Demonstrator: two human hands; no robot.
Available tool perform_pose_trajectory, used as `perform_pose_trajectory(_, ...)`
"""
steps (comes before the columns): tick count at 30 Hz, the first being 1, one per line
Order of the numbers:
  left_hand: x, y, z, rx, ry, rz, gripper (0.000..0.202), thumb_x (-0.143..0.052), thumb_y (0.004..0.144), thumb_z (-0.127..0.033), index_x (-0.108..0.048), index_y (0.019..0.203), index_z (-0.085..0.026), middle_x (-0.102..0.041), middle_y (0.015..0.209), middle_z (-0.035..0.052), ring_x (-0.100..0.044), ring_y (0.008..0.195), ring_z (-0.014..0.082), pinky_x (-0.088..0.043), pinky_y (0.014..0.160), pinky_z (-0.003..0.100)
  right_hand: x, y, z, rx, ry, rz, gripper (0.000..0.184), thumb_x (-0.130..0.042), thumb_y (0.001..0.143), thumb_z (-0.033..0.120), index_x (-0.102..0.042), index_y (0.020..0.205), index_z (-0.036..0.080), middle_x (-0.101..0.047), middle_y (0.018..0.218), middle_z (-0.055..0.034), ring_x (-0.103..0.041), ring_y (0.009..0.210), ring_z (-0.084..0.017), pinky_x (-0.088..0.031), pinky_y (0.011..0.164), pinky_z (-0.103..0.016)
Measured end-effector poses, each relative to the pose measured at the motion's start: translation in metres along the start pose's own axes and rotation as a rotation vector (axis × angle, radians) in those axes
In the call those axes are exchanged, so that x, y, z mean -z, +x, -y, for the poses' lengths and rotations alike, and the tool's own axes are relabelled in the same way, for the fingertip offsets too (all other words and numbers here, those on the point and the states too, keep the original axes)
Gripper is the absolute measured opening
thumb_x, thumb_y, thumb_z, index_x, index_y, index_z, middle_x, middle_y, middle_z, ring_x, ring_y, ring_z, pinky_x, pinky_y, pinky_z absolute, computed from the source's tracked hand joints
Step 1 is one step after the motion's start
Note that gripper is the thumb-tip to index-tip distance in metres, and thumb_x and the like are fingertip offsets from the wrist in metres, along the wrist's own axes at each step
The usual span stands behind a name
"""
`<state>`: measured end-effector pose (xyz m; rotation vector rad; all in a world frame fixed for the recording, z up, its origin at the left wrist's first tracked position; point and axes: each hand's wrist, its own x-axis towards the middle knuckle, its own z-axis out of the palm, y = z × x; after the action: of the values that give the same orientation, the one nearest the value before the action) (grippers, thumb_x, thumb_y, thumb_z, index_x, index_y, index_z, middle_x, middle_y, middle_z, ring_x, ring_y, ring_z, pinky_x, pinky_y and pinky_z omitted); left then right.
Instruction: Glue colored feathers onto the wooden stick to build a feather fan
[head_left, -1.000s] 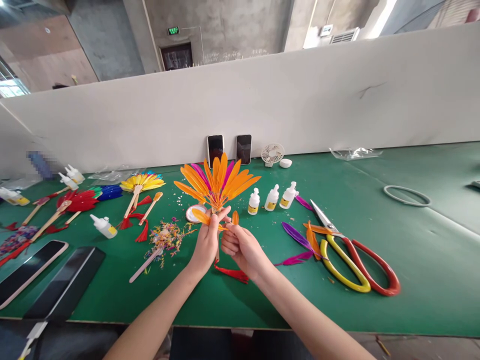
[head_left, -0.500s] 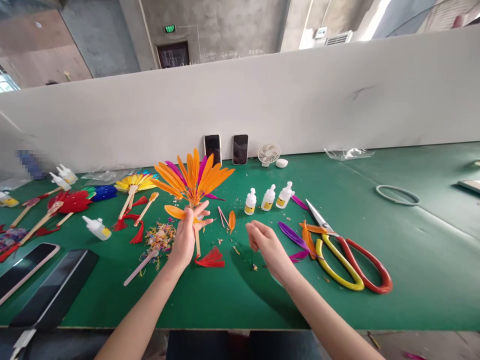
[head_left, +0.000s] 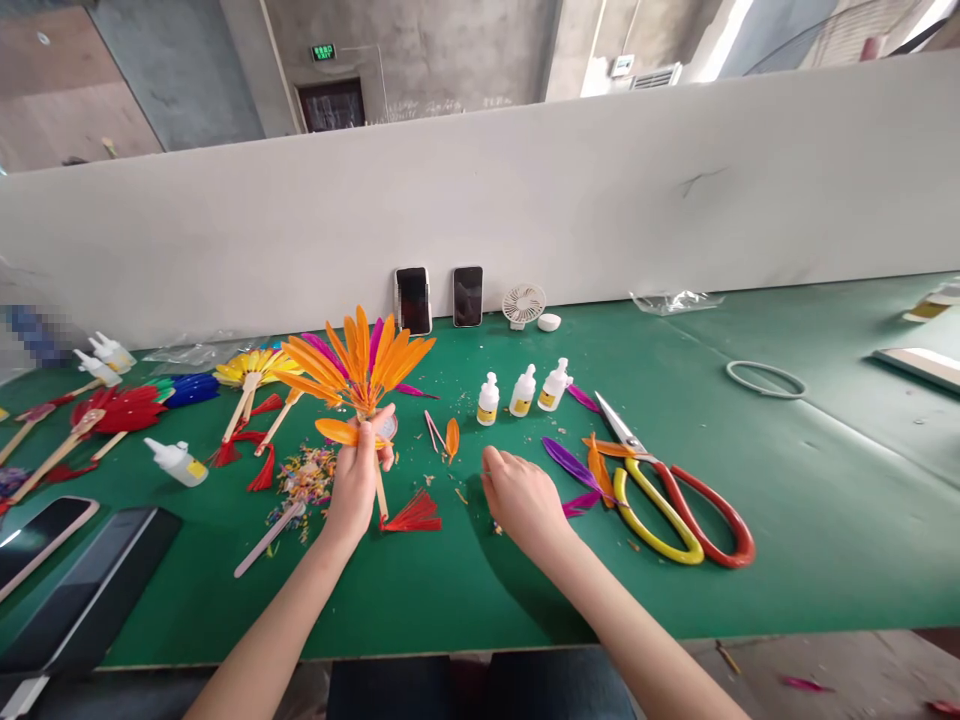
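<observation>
1-handed in the left hand (head_left: 356,485), holding the orange feather fan (head_left: 362,345) nearly upright by its stick (head_left: 380,490) over the green table (head_left: 840,520). Best to grip lightly below the splayed feathers, without crushing the side feather (head_left: 336,432). Cannot tell the contents of the right hand (head_left: 523,497), curled narrow above the table.

Wooden fan handle (head_left: 380,490), glossy plastic-looking scissor handles (head_left: 742,550), shiny metal blades (head_left: 618,422), smooth tabletop (head_left: 825,520)

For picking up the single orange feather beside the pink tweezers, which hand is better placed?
Probably the right hand: nothing visibly held in it, and it is nearer to that loose orange feather. The left hand holds the feather fan.
</observation>
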<state>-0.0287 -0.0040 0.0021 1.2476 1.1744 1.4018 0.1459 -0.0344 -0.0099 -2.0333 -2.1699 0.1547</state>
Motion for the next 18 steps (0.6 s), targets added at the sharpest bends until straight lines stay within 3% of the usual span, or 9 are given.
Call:
perform_pose_trajectory(4, -0.001, 0.001, 0.003, -0.011, 0.041, 0.045, 0.051, -0.052, 0.077, -0.056, -0.067, 0.106, -0.017, -0.056, 0.076, 0.0026, -0.043, 0.054, 0.0076, -0.038, 0.053, 0.024, 0.004, -0.001, -0.013, -0.016, 0.105, -0.065, 0.018, -0.045, 0.086, 0.019, -0.053, 0.07, 0.019, -0.066, 0.07, -0.0043, -0.058, 0.06, -0.015, -0.024, 0.05, -0.024)
perform_pose_trajectory(7, -0.002, 0.001, 0.002, 0.0, 0.079, 0.059, 0.051, -0.057, 0.072, -0.056, -0.068, 0.102, -0.017, -0.058, 0.09, 0.0056, -0.044, 0.055, 0.0067, -0.039, 0.052, 0.024, 0.014, 0.0, -0.037, -0.121, 0.151, -0.172, 0.028, -0.044, 0.086, 0.03, -0.048, 0.061, 0.02, -0.062, 0.061, -0.0034, -0.054, 0.054, -0.015, -0.023, 0.047, -0.023)
perform_pose_trajectory(11, -0.002, 0.002, 0.003, 0.004, 0.119, 0.094, 0.046, -0.06, 0.07, -0.052, -0.069, 0.098, -0.015, -0.058, 0.086, 0.0055, -0.043, 0.055, 0.0068, -0.038, 0.051, 0.024, 0.029, 0.002, -0.076, -0.295, 0.199, -0.272, 0.021, -0.046, 0.081, 0.026, -0.049, 0.061, 0.021, -0.062, 0.061, -0.0037, -0.055, 0.055, -0.017, -0.028, 0.048, -0.023)
perform_pose_trajectory(14, -0.004, 0.002, 0.005, 0.008, 0.147, 0.123, 0.04, -0.062, 0.07, -0.046, -0.07, 0.096, -0.016, -0.057, 0.082, 0.0042, -0.043, 0.055, 0.0076, -0.039, 0.052, 0.024, 0.029, 0.005, -0.089, -0.24, 0.299, -0.264, 0.015, -0.046, 0.077, 0.022, -0.054, 0.064, 0.022, -0.065, 0.066, -0.0034, -0.057, 0.059, -0.018, -0.036, 0.053, -0.025)
perform_pose_trajectory(18, -0.009, 0.002, 0.003, 0.001, 0.165, 0.147, 0.035, -0.059, 0.073, -0.043, -0.07, 0.095, -0.018, -0.056, 0.084, 0.0039, -0.044, 0.057, 0.0082, -0.041, 0.056, 0.025, 0.016, 0.004, -0.072, -0.106, 0.413, -0.218, 0.017, -0.045, 0.077, 0.02, -0.057, 0.066, 0.022, -0.067, 0.072, -0.0043, -0.061, 0.066, -0.019, -0.041, 0.059, -0.027)
